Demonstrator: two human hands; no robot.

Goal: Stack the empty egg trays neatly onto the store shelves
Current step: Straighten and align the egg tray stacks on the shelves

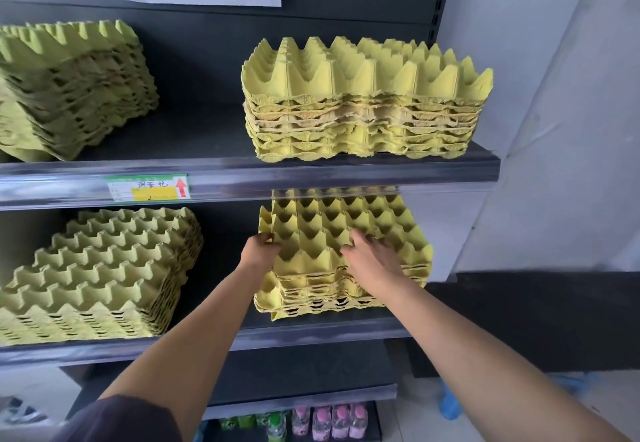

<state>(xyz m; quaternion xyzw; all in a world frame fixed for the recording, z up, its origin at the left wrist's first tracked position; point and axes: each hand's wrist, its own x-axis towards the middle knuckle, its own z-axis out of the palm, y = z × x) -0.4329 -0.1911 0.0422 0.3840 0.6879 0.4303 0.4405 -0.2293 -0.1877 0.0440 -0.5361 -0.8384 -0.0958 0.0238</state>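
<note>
A stack of yellow egg trays sits on the right of the lower shelf. My left hand pinches the left edge of the top tray. On that tray's front part rests my right hand, fingers curled over its peaks. Another yellow stack stands directly above on the upper shelf. Two greener stacks fill the left side, one on the upper shelf and one on the lower shelf.
A price label with a red arrow is clipped to the upper shelf's front rail. Several bottles stand on the bottom level. A white wall bounds the shelving on the right. Something blue lies on the floor.
</note>
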